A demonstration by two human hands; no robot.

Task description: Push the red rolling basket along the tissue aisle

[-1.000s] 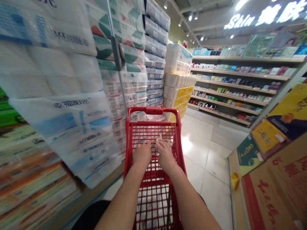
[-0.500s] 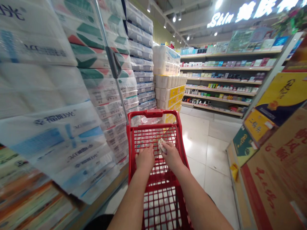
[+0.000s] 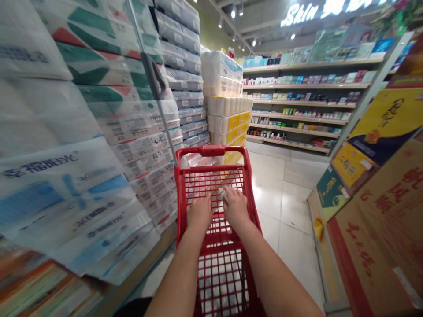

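A red shopping cart with plastic grid panels stands straight in front of me. My left hand rests on it, the back of the hand up and the fingers together, curled forward and down; the fingertips are partly hidden. Beside it, my right hand is also over the cart, its fingers bent. Between that hand's thumb and fingers pokes out a small crumpled white wad, perhaps tissue; most of it is covered. A narrow gap separates the two hands.
Tall stacks of packaged paper rolls line the left side, with yellow-and-white packs farther ahead. Cartons are piled along the right. White floor tiles lead toward shelves of small boxes. A grey pole leans nearby.
The left stacks and right cartons have shifted left in view, and the far shelves sit slightly lower-left. My right fingers have spread over the white wad, so less of it shows.
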